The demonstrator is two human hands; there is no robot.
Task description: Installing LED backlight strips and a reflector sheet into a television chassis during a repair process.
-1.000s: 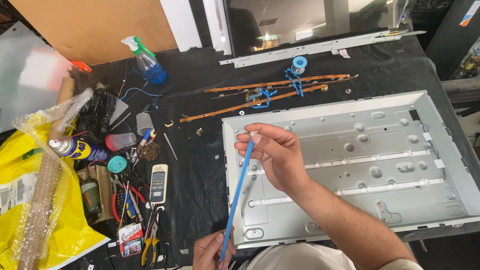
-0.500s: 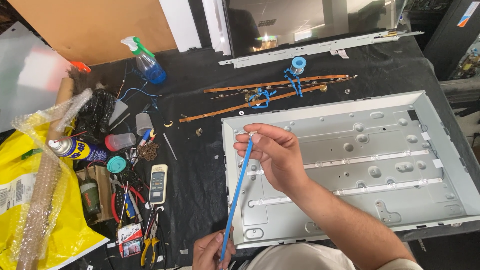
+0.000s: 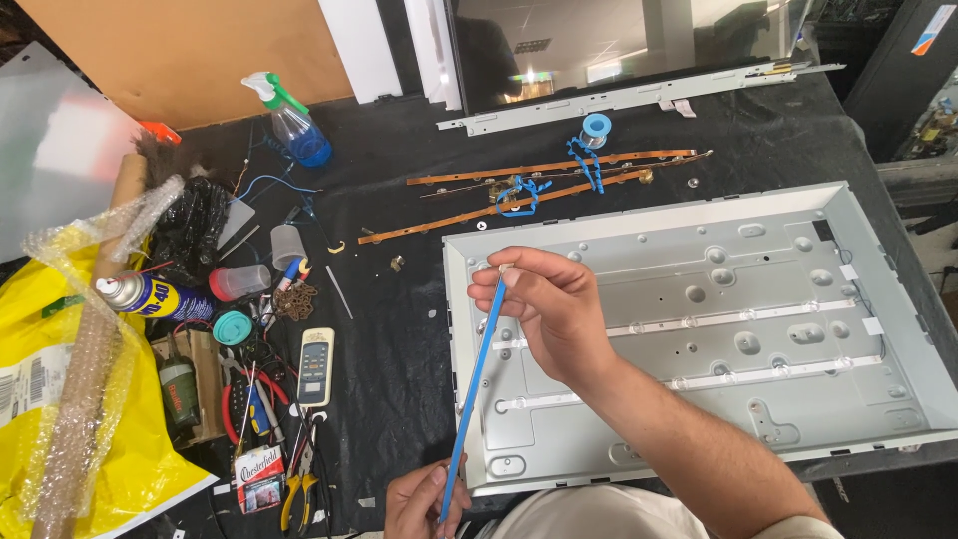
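- Stretching taut between both hands, a thin blue strip (image 3: 474, 394) runs on a steep diagonal — its upper end near the top left corner of the grey metal back panel (image 3: 758, 250), its lower end just off the panel's bottom left corner, by the near edge of the black table (image 3: 399, 180).
- Lying along the panel's left edge, the strip's long axis points from the person's body up and slightly rightward; both hands are already on it, one at each end.
- The right hand (image 3: 554, 309) is closed in a pinch on the strip's upper end, fingertips bunched together, hovering over the panel's upper left part; whether it touches the metal I cannot tell.
- The left hand (image 3: 424, 499) is curled shut around the lower end, at the near table edge, partly cut off by the frame.
- Two pale light strips (image 3: 699, 321) lie across the panel, roughly parallel, well to the right of the blue strip.
- Beyond the panel's far edge — two long copper-coloured strips (image 3: 559, 170) with blue tape scraps, and a small blue tape roll (image 3: 596, 127).
- Toward the table's left edge: a white remote (image 3: 316, 366), a spray bottle (image 3: 289, 125), a blue-and-yellow aerosol can (image 3: 150, 296), pliers (image 3: 296, 496) and a yellow bag (image 3: 60, 419).
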